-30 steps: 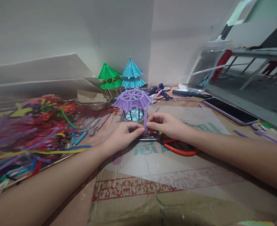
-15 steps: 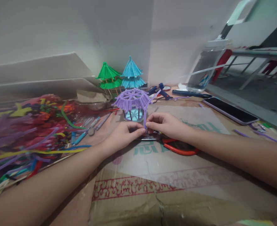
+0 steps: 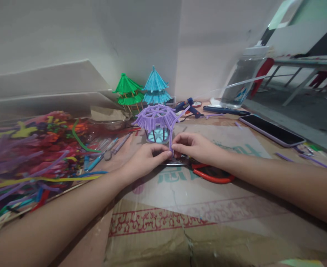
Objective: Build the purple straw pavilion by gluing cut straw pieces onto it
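A purple pipe cleaner point(image 3: 171, 136) rises between my hands, its upper part bent toward the right. My left hand point(image 3: 148, 158) pinches its lower end from the left. From the right, my right hand point(image 3: 192, 146) grips it with thumb and forefinger, slightly higher. Just behind stands a small purple pavilion point(image 3: 157, 115) of pipe cleaners, with dark posts and a pale blue base. Red-handled scissors point(image 3: 213, 178) lie partly under my right wrist; their blades are mostly hidden.
Green point(image 3: 127, 87) and blue point(image 3: 154, 87) pavilions stand against the wall. A glue gun point(image 3: 190, 108), a phone point(image 3: 273, 129) and a large clear bottle point(image 3: 239, 81) are at the right. Colourful pipe cleaners point(image 3: 41, 148) heap up at the left. Cardboard point(image 3: 163, 237) covers the front.
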Tool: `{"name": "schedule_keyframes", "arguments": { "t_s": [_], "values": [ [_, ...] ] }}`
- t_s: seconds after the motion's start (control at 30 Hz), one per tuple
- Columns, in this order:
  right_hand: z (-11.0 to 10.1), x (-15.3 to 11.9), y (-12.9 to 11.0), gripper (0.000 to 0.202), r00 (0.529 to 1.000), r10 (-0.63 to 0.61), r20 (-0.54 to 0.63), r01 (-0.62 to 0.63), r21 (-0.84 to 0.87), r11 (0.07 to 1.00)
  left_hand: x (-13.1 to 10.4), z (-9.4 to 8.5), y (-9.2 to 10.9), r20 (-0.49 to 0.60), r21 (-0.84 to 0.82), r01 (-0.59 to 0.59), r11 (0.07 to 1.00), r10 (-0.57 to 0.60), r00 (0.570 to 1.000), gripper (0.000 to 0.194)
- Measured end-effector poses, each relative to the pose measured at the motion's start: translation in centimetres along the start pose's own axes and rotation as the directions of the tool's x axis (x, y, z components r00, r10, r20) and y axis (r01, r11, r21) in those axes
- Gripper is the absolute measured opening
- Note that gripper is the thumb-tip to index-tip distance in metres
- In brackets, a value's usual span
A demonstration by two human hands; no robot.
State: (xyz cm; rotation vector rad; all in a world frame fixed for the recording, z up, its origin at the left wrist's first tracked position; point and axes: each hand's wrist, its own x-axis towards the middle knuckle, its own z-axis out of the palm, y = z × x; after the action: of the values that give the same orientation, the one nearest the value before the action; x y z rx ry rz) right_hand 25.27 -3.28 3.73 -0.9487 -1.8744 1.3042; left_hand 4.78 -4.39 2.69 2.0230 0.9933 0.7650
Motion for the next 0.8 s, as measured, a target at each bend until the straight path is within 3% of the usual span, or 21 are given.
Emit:
{"name": "schedule_keyframes", "arguments": {
  "t_s": [0.43,0.67,0.8],
  "values": [
    [0.15,-0.27,-0.73,0.018,1.0,0.015,0.026,-0.013,-0.046,0.999,-0.05,-0.08,0.0,-0.032,0.065,0.0,0.998,0.003,0.999,0.021],
    [0.1,-0.29,-0.75,0.019,1.0,-0.008,-0.016,0.007,-0.081,0.997,-0.17,0.02,0.47,-0.06,0.182,-0.21,0.961,0.224,0.973,0.016],
    [0.17,-0.38,-0.83,0.018,0.999,0.001,-0.036,-0.005,-0.092,0.996,-0.21,0.06,0.56,-0.094,0.213,-0.223,0.951,0.247,0.964,0.021]
  ]
}}
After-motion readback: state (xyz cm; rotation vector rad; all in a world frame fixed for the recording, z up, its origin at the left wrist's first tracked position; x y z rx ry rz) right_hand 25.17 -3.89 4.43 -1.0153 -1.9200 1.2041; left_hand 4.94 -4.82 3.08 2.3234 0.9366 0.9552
